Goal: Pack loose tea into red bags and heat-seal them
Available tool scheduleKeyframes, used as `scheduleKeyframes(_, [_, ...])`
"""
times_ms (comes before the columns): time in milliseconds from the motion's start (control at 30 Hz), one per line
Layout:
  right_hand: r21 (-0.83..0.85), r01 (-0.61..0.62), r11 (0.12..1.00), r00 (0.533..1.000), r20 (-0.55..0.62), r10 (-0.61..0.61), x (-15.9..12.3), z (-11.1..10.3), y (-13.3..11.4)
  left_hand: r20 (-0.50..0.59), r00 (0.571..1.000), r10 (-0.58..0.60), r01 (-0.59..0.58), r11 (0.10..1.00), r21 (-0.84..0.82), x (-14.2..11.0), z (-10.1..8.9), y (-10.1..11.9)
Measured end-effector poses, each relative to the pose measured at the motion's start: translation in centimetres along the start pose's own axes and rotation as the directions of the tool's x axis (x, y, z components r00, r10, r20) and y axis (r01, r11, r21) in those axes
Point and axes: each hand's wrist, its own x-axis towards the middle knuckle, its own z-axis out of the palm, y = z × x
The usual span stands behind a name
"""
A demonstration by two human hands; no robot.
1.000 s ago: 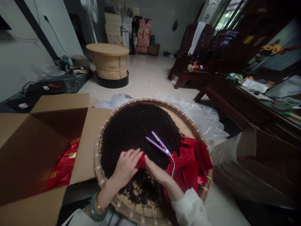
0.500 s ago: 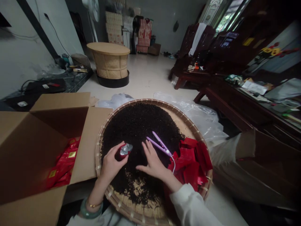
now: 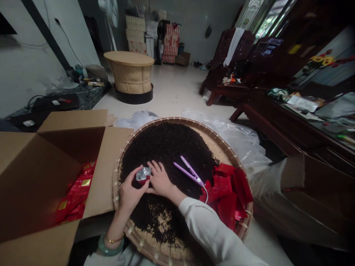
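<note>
Between the thumb and fingers of my left hand is a small red foil pouch, its silvery mouth facing up. My right hand is beside the pouch with fingers extended, its fingertips close to or touching the pouch's right side. Both hands are over a dark heap of loose tea leaves spread in a round woven bamboo tray. A lilac hand-held sealer, like a small hair straightener, lies with its jaws apart on the leaves. Flat red pouches are piled at the tray's right.
An open cardboard box at left holds several red packets. Clear plastic sheeting lies beyond the tray. Another carton stands at right, below a dark wooden table. A round woven stand is farther back.
My right hand has moved left, from near the lilac sealer to the pouch. My left hand keeps hold of the pouch, which has shifted slightly left.
</note>
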Motion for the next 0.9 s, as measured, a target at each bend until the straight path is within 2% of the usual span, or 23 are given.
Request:
scheduleKeyframes(67, [0.006,0.066,0.998,0.998,0.019,-0.066,0.5,0.0,-0.5,-0.014,1.0,-0.008,0.008,1.0,0.001,0.0,0.1,-0.1])
scheduleKeyframes(233, [-0.004,-0.024,1.0,0.999,0.049,0.024,1.1,-0.2,-1.2,-0.028,1.0,0.004,-0.003,1.0,0.007,-0.1,0.1,-0.2])
scheduleKeyframes(367, [-0.025,0.023,0.999,0.993,0.112,-0.02,1.3,-0.7,-1.0,-0.035,0.999,0.001,-0.001,1.0,-0.007,-0.1,0.0,0.0])
scheduleKeyframes(533, [-0.046,-0.042,0.998,0.999,0.009,0.042,0.8,-0.7,-0.9,-0.093,0.995,-0.039,0.036,0.999,-0.028,-0.2,0.2,0.1])
scheduleKeyframes(700, [-0.054,0.01,0.998,0.998,0.058,-0.007,1.0,-0.5,-0.9,-0.131,0.991,-0.028,0.025,0.999,-0.026,-0.2,0.1,0.2])
scheduleKeyframes(900, [-0.02,-0.081,0.996,0.997,-0.003,0.081,0.5,-1.4,-0.3,-0.142,0.99,-0.01,0.009,1.0,-0.006,-0.2,0.1,0.1])
